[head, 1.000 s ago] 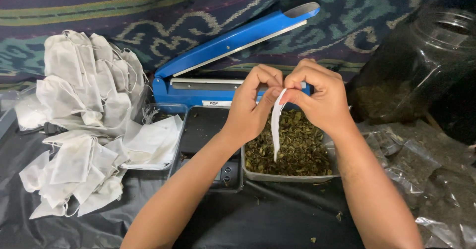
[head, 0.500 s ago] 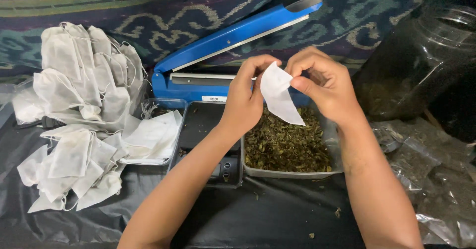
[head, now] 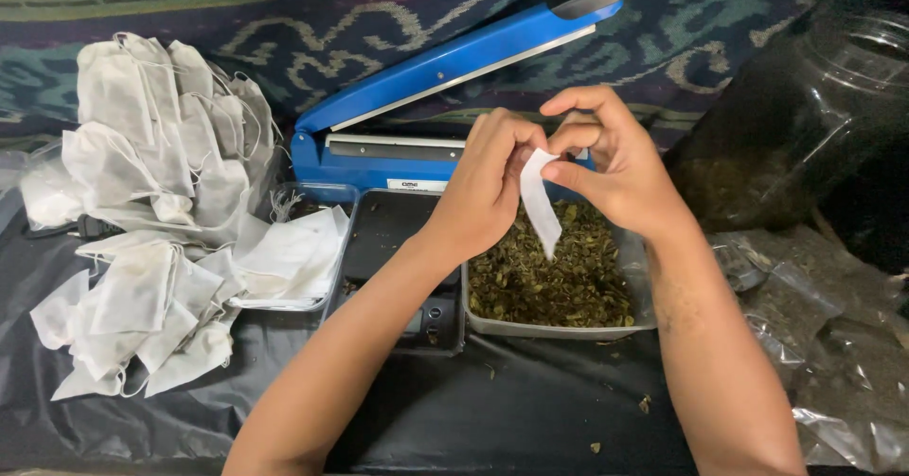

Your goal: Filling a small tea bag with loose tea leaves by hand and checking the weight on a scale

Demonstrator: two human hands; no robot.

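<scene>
Hands: left (head: 492, 187) and right (head: 606, 168) pinching white filter bag (head: 541, 201) | over leaf tray (head: 559, 329) | tip: part mouth gently, keeping above tray

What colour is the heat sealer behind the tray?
Blue heat sealer, with a silver sealing bar; clearest in the head view.

The left hand (head: 488, 187) covers the upper edge of the white paper bag (head: 541, 201), so its opening cannot be seen. The big jar (head: 805, 107) at upper right is cut by the frame edge — its content is too dark to tell. The black scale (head: 398, 268) is partly hidden under the forearm — display not readable.
</scene>
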